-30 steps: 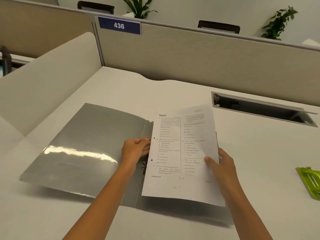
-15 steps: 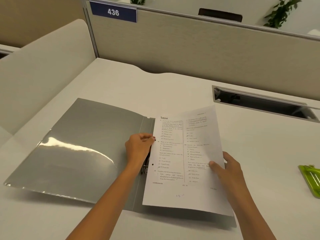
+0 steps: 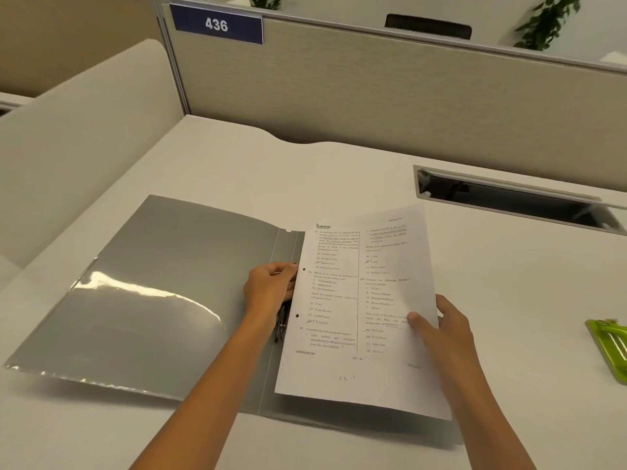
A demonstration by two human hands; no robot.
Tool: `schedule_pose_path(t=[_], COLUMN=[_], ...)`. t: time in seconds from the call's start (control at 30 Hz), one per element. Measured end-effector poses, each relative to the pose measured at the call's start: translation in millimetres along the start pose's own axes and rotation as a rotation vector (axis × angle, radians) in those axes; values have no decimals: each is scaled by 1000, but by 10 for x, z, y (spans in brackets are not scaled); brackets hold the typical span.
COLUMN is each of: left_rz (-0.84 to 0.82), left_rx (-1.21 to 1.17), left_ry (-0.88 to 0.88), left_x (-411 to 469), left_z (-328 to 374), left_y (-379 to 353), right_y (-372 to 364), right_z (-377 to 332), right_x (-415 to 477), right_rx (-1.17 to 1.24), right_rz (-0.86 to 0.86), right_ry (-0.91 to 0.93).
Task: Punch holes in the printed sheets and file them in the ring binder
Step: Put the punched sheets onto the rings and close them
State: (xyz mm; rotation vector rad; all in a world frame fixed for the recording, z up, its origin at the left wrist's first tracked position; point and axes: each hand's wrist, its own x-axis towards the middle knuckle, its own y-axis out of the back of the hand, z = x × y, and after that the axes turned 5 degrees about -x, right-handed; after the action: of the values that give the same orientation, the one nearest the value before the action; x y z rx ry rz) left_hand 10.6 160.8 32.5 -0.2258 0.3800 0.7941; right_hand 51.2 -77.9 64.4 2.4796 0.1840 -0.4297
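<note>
— Where is the printed sheet?

— Over the right half of the grey ring binder, which lies open on the desk. The sheet is tilted, and its near edge is raised off the back cover, with a shadow beneath it.

— And the hands?

— Both hold the sheet. The left hand is over the binder's spine, its fingers curled at the sheet's left edge, just beside the upper of two punched holes. The right hand grips the right edge, thumb on the printed face and the other fingers behind the paper.

— Is the sheet on the rings?

— I cannot tell. The dark metal ring mechanism shows just below the left hand, close beside the lower hole. Both holes look dark and open.

— Anything else on the desk?

— A green plastic item at the far right, well apart from the binder and cut off by the frame, so I cannot say what it is. Behind it all is a cable slot in the desk, and a partition with a blue plate reading 436
</note>
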Motion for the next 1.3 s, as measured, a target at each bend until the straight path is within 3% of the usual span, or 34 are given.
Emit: schedule_pose_path(t=[0.87, 1.07, 1.3], left_rz=[-12, 98, -77], left_rx=[-67, 201, 281], left_ry=[41, -111, 1], left_x=[-82, -342, -515], left_z=[46, 47, -42], left_y=[63, 267, 498], right_y=[93, 135, 148], right_z=[63, 90, 136], right_x=[64, 94, 94], right_rx=[17, 31, 39], right_rz=[-70, -106, -129], right_ry=[-65, -89, -67])
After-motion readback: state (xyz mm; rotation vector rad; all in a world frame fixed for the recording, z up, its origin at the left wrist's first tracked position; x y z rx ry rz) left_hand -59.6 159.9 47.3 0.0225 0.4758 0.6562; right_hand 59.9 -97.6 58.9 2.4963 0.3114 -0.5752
